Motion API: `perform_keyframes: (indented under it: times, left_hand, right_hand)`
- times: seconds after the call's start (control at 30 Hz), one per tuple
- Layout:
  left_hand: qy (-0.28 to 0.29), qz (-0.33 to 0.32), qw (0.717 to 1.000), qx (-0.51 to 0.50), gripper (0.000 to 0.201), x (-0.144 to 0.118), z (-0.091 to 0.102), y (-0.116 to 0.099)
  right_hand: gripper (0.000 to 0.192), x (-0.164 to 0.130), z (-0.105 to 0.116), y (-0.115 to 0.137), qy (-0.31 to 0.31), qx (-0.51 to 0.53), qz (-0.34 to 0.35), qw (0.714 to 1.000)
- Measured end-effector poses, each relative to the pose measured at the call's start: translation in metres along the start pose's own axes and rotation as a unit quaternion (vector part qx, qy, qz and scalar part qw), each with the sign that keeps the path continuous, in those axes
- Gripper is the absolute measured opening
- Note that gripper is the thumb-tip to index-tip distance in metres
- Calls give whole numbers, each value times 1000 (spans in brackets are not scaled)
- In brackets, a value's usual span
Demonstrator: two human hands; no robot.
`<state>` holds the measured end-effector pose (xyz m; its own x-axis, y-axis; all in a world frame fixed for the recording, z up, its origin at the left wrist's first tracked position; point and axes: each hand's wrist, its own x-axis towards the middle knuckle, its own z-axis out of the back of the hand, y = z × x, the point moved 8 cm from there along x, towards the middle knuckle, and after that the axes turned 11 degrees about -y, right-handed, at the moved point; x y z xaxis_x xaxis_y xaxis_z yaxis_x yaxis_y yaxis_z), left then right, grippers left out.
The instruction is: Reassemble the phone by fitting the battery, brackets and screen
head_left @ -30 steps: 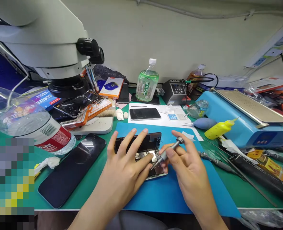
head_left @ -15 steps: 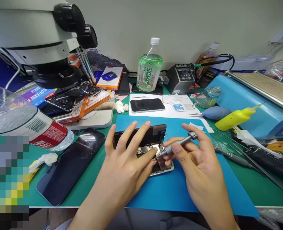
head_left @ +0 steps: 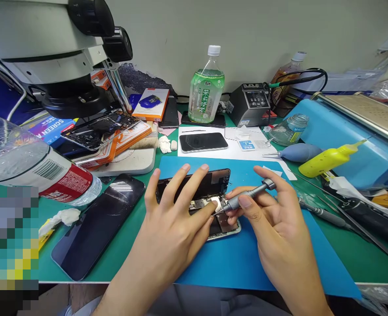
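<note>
An opened phone (head_left: 213,184) with its insides showing lies on a blue mat (head_left: 246,259) in front of me. My left hand (head_left: 174,219) rests flat on it, fingers spread, thumb tip by the metal shield inside. My right hand (head_left: 272,224) grips a small grey screwdriver (head_left: 246,196), tilted low, its tip down on the phone's board just right of my left thumb.
A detached dark screen (head_left: 95,224) lies at left beside a lying water bottle (head_left: 32,166). A microscope (head_left: 55,57) stands at the back left. A green tea bottle (head_left: 206,87), soldering station (head_left: 251,103), blue heating machine (head_left: 345,140), yellow squeeze bottle (head_left: 328,158) and loose tools (head_left: 325,215) crowd the back and right.
The screwdriver has tilted lower and its tip has shifted slightly on the phone's board. My view has moved closer and a little left. My left hand has stayed on the phone.
</note>
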<state>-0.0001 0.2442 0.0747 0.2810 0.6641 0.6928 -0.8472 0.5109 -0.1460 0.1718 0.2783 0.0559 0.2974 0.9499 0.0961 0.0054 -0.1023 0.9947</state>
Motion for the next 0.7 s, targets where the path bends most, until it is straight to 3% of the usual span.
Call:
perform_keyframes:
  times: [0.7]
  left_hand:
    - [-8, 5, 1000, -4, 22, -2, 1, 1]
  right_hand:
    - [56, -1, 0, 1, -1, 15, 6, 1000]
